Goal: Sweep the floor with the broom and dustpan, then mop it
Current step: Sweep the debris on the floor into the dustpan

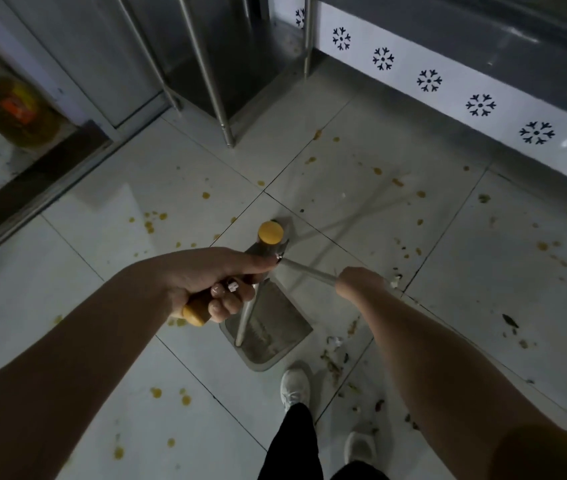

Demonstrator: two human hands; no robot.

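Pale floor tiles (102, 209), spotted with yellow stains and scraps, run under steel table legs (221, 102). The left hand (212, 282) curls round the yellow-capped dustpan handle (271, 233). The grey dustpan (275, 330) sits on the floor beside a white shoe (295, 388). The right hand (361, 282) grips the broom pole (309, 271). A white wall band (455, 88) carries black snowflake prints, and the orange label on a blurred bottle (11, 109) is unreadable.

No legible text anywhere.
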